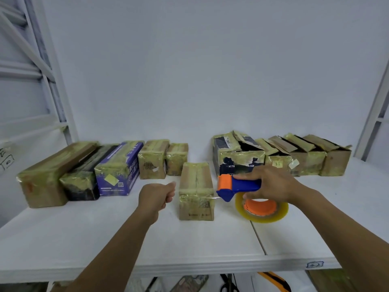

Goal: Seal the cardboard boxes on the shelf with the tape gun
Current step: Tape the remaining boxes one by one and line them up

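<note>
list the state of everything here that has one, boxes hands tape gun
front box, flaps closed and taped
tape gun, held, nose close to the front box
right hand, grips the tape gun handle
left hand, curled into a fist, nothing seen in it
purple box, closed and taped
dark printed box, top flaps up, open
far-right brown box, flaps up, open
</note>
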